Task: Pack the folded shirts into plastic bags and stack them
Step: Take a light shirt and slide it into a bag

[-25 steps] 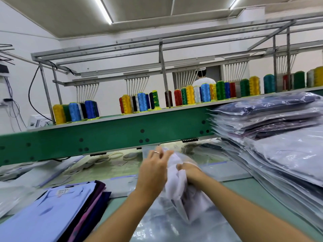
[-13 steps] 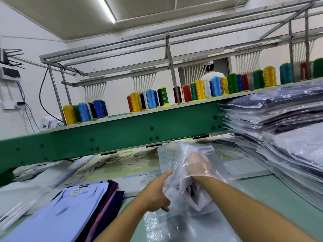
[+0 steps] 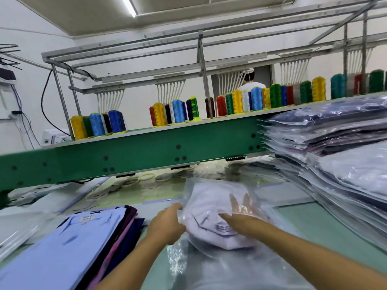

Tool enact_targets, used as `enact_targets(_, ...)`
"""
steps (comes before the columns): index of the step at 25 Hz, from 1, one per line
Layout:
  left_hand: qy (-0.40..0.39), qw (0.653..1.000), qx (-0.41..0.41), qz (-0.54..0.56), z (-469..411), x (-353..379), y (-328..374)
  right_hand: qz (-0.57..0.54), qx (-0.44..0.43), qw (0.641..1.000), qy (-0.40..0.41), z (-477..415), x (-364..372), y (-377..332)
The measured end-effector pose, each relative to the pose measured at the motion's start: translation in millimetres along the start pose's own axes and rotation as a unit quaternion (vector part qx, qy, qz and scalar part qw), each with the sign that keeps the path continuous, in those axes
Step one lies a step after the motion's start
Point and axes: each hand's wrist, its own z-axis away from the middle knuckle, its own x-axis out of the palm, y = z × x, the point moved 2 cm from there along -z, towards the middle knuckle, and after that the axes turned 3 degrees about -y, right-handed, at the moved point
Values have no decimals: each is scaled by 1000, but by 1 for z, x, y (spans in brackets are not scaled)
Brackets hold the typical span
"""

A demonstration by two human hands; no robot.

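At six o'clock on the worktop (image 3: 314, 222), the left hand (image 3: 167, 223) pinches the plastic bag (image 3: 209, 189) by its mouth to hold it wide. The right hand (image 3: 240, 214), fingers straight, pushes the folded shirt (image 3: 211, 233) inside.

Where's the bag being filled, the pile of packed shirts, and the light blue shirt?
plastic bag (image 3: 209, 195): head view, upper left part.
packed pile (image 3: 339, 114): head view, top dark bag.
light blue shirt (image 3: 62, 248): head view, flat front.
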Motion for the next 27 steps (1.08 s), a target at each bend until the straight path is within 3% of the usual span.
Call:
enact_targets(2, 3, 999, -4, -53, 1, 3, -5, 88, -16, 995, -38, 19, 11, 14)
enact_targets(6, -29, 992, -6, -125, 14, 18, -15, 159, -142, 967, -139, 63, 15, 43)
enact_targets(9, -103, 984, 78, -121, 26, 30, -19, 160, -179, 957, -162, 92, 2, 51)
enact_targets(12, -99, 976, 179, -76, 38, 33, -16, 147, -206, 949, -189, 114, -22, 54)
enact_targets(14, -58, 971, 207, -104, 46, 35, -14, 159, -242, 946, -143, 128, -37, 52)
enact_targets(16, -41, 961, 221, -161, 51, 37, -13, 71, -252, 964, -51, 133, -49, 49)
enact_targets(18, -57, 957, 211, -190, 54, 36, -17, -52, -235, 967, 81, 123, -57, 49)
enact_targets(20, -81, 954, 204, -204, 56, 32, -19, -71, -200, 963, 165, 108, -58, 55)
enact_targets(21, -92, 951, 205, -213, 58, 31, -19, -44, -189, 971, 137, 100, -50, 58)
enact_targets(24, -133, 945, 198, -225, 62, 27, -19, 97, -186, 976, -64, 81, -13, 67)
enact_targets(27, -191, 941, 154, -232, 60, 22, -19, 93, -181, 974, -100, 74, -6, 70)
